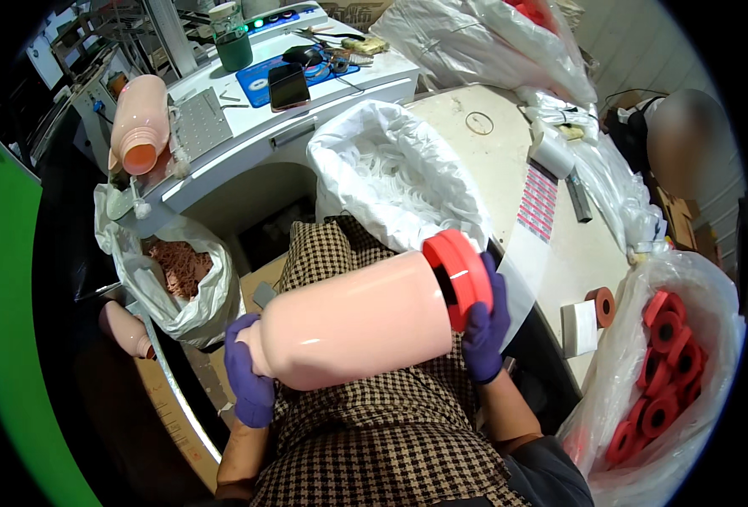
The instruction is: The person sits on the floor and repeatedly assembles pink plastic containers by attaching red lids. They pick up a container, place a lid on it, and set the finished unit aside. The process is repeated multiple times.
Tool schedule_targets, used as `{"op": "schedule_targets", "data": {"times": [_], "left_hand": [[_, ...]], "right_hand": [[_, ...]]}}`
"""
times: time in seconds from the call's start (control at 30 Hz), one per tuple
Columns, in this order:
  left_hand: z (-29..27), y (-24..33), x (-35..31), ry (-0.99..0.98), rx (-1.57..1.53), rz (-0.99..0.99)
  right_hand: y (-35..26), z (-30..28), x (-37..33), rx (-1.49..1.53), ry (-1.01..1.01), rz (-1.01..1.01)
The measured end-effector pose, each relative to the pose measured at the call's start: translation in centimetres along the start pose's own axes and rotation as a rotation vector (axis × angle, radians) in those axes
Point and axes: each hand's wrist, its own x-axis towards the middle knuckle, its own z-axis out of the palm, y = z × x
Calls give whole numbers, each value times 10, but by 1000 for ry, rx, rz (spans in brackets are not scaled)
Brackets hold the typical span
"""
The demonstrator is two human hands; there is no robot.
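A large glossy pink plastic bottle (357, 317) lies tilted across my lap, its narrow neck to the left. My left hand (251, 384), in a purple glove, is closed around that neck. At the wide right end, my gloved right hand (485, 334) grips a round red plastic cap-like piece (467, 275). The red piece sits at a slant against the bottle's wide end, with a dark gap showing between them. Part of the right fingers is hidden behind it.
Near my knees an open white bag (336, 156) holds several translucent rings. At right, a clear bag (598, 414) contains red ringed parts. A sack (112, 224) of brown shreds stands left. Another pink bottle (141, 118) lies on the machine, below a phone (288, 87). A person (686, 144) is at far right.
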Motion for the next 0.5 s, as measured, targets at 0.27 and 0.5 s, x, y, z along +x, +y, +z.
{"op": "schedule_targets", "data": {"times": [0.27, 0.5], "left_hand": [[19, 8, 7, -32, 185, 12], [20, 29, 7, -14, 51, 40]], "right_hand": [[1, 9, -10, -33, -86, -271], [13, 13, -31, 268, -120, 69]]}}
